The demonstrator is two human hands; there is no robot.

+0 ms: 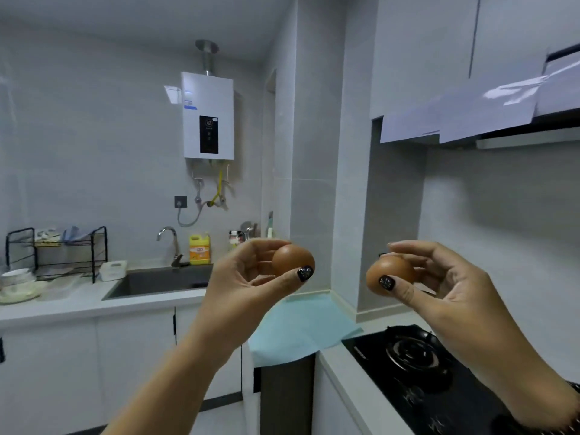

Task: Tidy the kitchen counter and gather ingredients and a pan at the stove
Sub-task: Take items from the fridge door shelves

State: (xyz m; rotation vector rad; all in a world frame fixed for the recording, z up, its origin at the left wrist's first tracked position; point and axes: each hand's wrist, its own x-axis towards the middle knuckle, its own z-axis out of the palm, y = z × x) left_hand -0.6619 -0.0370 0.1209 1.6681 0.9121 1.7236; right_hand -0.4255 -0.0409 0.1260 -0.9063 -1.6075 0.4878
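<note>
Grey-tiled kitchen all round, white counter (94,304) running along the back wall to a dark sink (163,282) with a tap (171,243) and a yellow bottle (199,248) behind it. Dish rack (56,252) sits at the far left end, with stacked plates (17,284) in front of it. White water heater (208,116) hangs on the wall above the sink. Down to the right, the black stove (417,368) lies set into the side counter, its burner ring bare, under the range hood (489,117). A pale blue cloth (301,328) drapes over the counter corner between sink and stove.

And up front, both arms are raised at chest height! Left hand (251,277) pinches a brown egg (290,259), thumb across its front, fingers curled behind. Right hand (445,284) grips a second egg (389,273) the same way, thumb on the shell, fingers arched over the top. The two eggs hang well apart in mid-air, the right one above the strip of counter just beyond the stove, neither touching any surface.
</note>
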